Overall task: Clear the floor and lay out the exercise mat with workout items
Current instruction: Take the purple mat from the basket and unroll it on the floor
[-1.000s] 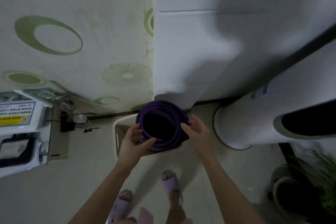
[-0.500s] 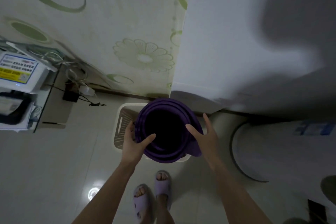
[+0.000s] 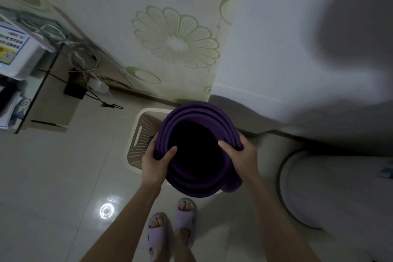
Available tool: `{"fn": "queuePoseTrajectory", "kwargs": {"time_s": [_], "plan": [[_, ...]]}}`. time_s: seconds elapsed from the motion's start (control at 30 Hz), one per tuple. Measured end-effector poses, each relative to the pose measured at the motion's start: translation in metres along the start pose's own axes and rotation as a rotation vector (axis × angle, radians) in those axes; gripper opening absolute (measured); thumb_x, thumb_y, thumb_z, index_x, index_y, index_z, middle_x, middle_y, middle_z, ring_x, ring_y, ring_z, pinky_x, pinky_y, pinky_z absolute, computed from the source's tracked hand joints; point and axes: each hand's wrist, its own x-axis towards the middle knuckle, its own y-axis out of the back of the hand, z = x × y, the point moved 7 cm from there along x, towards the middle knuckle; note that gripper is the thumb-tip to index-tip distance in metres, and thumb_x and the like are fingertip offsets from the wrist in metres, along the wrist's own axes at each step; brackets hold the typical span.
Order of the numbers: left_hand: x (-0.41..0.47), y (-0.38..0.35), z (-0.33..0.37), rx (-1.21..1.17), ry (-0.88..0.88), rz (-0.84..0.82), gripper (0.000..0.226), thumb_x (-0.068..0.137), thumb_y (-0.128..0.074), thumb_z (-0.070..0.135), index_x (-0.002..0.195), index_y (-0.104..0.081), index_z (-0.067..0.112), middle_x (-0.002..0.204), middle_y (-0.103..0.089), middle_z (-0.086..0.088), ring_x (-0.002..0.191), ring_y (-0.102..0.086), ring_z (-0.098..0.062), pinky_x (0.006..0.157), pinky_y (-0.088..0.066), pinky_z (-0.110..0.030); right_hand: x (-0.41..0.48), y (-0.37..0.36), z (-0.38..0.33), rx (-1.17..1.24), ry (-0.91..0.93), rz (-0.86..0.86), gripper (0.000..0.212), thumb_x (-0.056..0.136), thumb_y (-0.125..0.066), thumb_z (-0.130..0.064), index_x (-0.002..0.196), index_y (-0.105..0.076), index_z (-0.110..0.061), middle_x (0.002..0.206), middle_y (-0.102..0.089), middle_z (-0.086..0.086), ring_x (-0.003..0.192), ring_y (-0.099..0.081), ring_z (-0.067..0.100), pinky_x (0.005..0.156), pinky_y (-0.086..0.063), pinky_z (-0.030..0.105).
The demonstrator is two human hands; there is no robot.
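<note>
A rolled purple exercise mat (image 3: 192, 112) stands on end in a white slotted basket (image 3: 136, 134) against the wall, and I look down into its dark hollow. My left hand (image 3: 156, 162) clamps the roll's left rim, thumb inside the hollow and fingers outside. My right hand (image 3: 240, 155) grips the right rim the same way. Both hands are shut on the mat. The mat's lower part is hidden inside the basket.
A low glass-topped stand (image 3: 40, 91) with a white device (image 3: 14, 53) and tangled cables (image 3: 85, 66) sits at the left. A white round appliance (image 3: 340, 193) stands at the right. My feet in lilac slippers (image 3: 170, 225) stand on pale glossy tiles.
My right hand, open beside the roll before, has closed on its right rim. The mat looks larger and closer, and my view has tilted further down towards the floor.
</note>
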Motion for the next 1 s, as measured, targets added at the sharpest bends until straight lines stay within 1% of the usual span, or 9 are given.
{"fn": "queuePoseTrajectory", "kwargs": {"time_s": [0.07,0.17,0.23,0.5,0.6,0.63,0.7,0.83,1.0], "plan": [[0.002,0.000,-0.001,0.007,-0.005,0.005,0.052,0.081,-0.071,0.020,0.130,-0.054,0.020,0.114,-0.067,0.001,0.105,-0.063,-0.017,0.093,-0.051,-0.045,0.001,0.000,0.003,-0.017,-0.009,0.040,0.023,0.080,-0.074,-0.025,0.093,-0.067,-0.044,0.086,-0.071,-0.021,0.084,-0.065,-0.003,0.081,-0.053,0.026],[0.000,0.003,0.001,0.032,-0.011,0.007,0.045,0.086,-0.066,0.018,0.130,-0.054,0.014,0.114,-0.066,-0.005,0.106,-0.062,-0.023,0.093,-0.050,-0.050,-0.003,0.001,0.001,-0.027,-0.010,0.080,0.031,0.084,-0.070,-0.022,0.115,-0.068,-0.016,0.098,-0.073,-0.002,0.093,-0.066,0.014,0.091,-0.051,0.039],[-0.005,0.005,0.003,0.045,-0.019,-0.004,0.043,0.087,-0.065,0.017,0.129,-0.055,0.012,0.113,-0.066,-0.006,0.105,-0.062,-0.024,0.093,-0.050,-0.050,-0.008,0.002,-0.002,-0.042,0.001,0.098,0.034,0.085,-0.068,-0.021,0.118,-0.066,-0.011,0.099,-0.072,0.003,0.094,-0.066,0.019,0.091,-0.051,0.041],[-0.050,0.029,0.040,0.014,-0.098,-0.043,0.043,0.088,-0.063,0.016,0.130,-0.054,0.013,0.114,-0.066,-0.006,0.105,-0.063,-0.022,0.092,-0.051,-0.049,-0.056,0.014,-0.046,-0.072,0.070,0.101,0.026,0.086,-0.067,-0.029,0.104,-0.070,-0.011,0.083,-0.070,-0.006,0.075,-0.063,0.005,0.073,-0.050,0.024],[-0.078,0.046,0.064,-0.017,-0.137,-0.057,0.043,0.088,-0.063,0.015,0.130,-0.054,0.013,0.113,-0.067,-0.007,0.104,-0.063,-0.024,0.091,-0.051,-0.050,-0.085,0.020,-0.077,-0.077,0.116,0.106,0.009,0.086,-0.067,-0.028,0.091,-0.071,-0.022,0.079,-0.071,-0.006,0.074,-0.065,0.009,0.074,-0.054,0.031],[-0.087,0.053,0.071,-0.033,-0.155,-0.059,0.042,0.088,-0.063,0.015,0.129,-0.054,0.013,0.112,-0.067,-0.007,0.104,-0.064,-0.024,0.091,-0.051,-0.050,-0.096,0.023,-0.088,-0.070,0.144,0.117,0.002,0.086,-0.067,-0.028,0.086,-0.069,-0.028,0.077,-0.070,-0.009,0.072,-0.065,0.006,0.072,-0.054,0.029],[-0.106,0.066,0.085,-0.044,-0.191,-0.054,0.042,0.088,-0.063,0.014,0.129,-0.055,0.013,0.109,-0.068,-0.006,0.101,-0.064,-0.023,0.090,-0.052,-0.047,-0.118,0.026,-0.110,-0.073,0.199,0.141,0.010,0.085,-0.068,-0.028,0.079,-0.066,-0.036,0.072,-0.069,-0.014,0.067,-0.063,-0.001,0.065,-0.050,0.021],[-0.149,0.100,0.111,-0.095,-0.260,-0.056,0.036,0.088,-0.063,0.014,0.123,-0.058,0.018,0.101,-0.070,0.002,0.090,-0.068,-0.014,0.079,-0.058,-0.036,-0.172,0.028,-0.153,-0.090,0.285,0.175,0.008,0.085,-0.069,-0.029,0.077,-0.066,-0.029,0.069,-0.067,-0.013,0.065,-0.061,0.002,0.062,-0.045,0.023],[-0.209,0.153,0.134,-0.168,-0.367,-0.009,0.038,0.086,-0.066,0.014,0.122,-0.059,0.020,0.090,-0.070,0.007,0.068,-0.069,-0.005,0.048,-0.053,-0.018,-0.251,0.023,-0.199,-0.027,0.390,0.179,0.002,0.086,-0.068,-0.027,0.086,-0.070,-0.028,0.076,-0.071,-0.010,0.074,-0.066,0.011,0.071,-0.052,0.029]]}}
